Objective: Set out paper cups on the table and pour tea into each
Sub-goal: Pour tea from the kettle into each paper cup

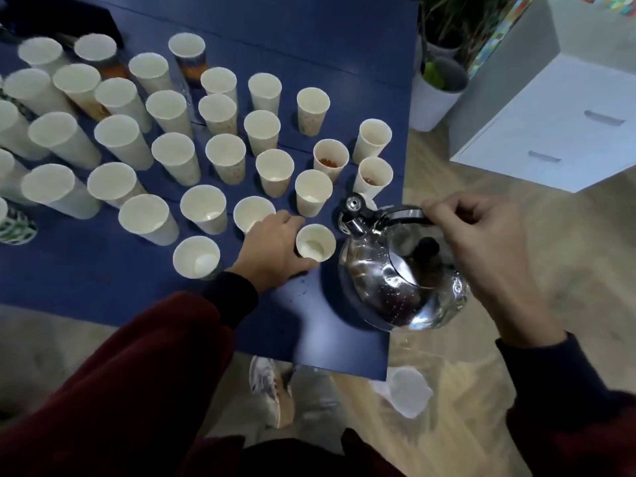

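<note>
**Head view: one hand on a cup, one hand on the kettle**

Lots of paper cups (225, 156) stand in rows on a blue table (309, 46). They fill the table from 9 o'clock up to 1 o'clock. All of them stand up straight, and most look white and dry inside.

The left hand (272, 251) is near the middle of the picture. Its fingers and thumb curl round the near cup (315, 244), which stands on the table close to the front edge. This cup has no tea in it.

Just at 3 o'clock from the near cup is a shiny metal kettle (389, 287), over the corner of the table. The right hand (481, 246) grips its dark handle (402, 215) from above, with the fingers wrapped tight. The spout (352, 206) points toward 11 o'clock. I cannot tell if the kettle sits on the table or hangs a bit above it.

At 12 o'clock from the kettle, a cup with tea (330, 162) shows brown at the bottom. A second cup with tea (375, 177) stands just at 3 o'clock from it.

A dark red sleeve (137, 373) covers the left arm. A white plant pot (430, 105) and white drawers (550, 132) stand on the wood floor (568, 270) at 2 o'clock. A shoe (275, 390) shows at 6 o'clock, under the table edge.
</note>
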`<state>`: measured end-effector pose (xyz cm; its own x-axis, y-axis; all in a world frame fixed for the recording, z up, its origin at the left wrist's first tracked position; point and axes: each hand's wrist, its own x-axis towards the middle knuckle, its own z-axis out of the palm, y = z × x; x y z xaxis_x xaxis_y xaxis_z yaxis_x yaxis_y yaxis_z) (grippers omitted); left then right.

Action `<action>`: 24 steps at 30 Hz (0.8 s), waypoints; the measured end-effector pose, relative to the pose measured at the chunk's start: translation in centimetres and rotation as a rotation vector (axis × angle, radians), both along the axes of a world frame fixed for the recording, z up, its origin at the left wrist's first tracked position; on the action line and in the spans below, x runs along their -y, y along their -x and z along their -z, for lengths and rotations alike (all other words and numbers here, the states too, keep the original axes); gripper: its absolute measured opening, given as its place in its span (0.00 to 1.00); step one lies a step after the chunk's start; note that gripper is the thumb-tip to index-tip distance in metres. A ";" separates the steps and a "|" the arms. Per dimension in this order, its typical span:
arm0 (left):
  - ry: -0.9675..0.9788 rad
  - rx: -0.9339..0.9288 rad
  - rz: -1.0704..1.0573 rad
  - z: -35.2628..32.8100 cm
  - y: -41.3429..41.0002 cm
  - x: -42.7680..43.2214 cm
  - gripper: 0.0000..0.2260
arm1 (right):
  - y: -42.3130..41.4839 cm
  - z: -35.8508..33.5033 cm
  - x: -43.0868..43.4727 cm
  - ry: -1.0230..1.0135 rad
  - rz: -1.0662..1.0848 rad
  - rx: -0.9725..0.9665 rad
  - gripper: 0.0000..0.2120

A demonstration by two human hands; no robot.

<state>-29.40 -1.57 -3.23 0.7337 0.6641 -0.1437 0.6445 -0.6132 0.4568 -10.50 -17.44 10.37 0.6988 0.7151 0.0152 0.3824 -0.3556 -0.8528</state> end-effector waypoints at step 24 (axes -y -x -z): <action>-0.199 -0.116 -0.011 2.6 -1.8 1.8 0.33 | 1.2 3.4 0.4 0.192 -0.069 0.111 0.17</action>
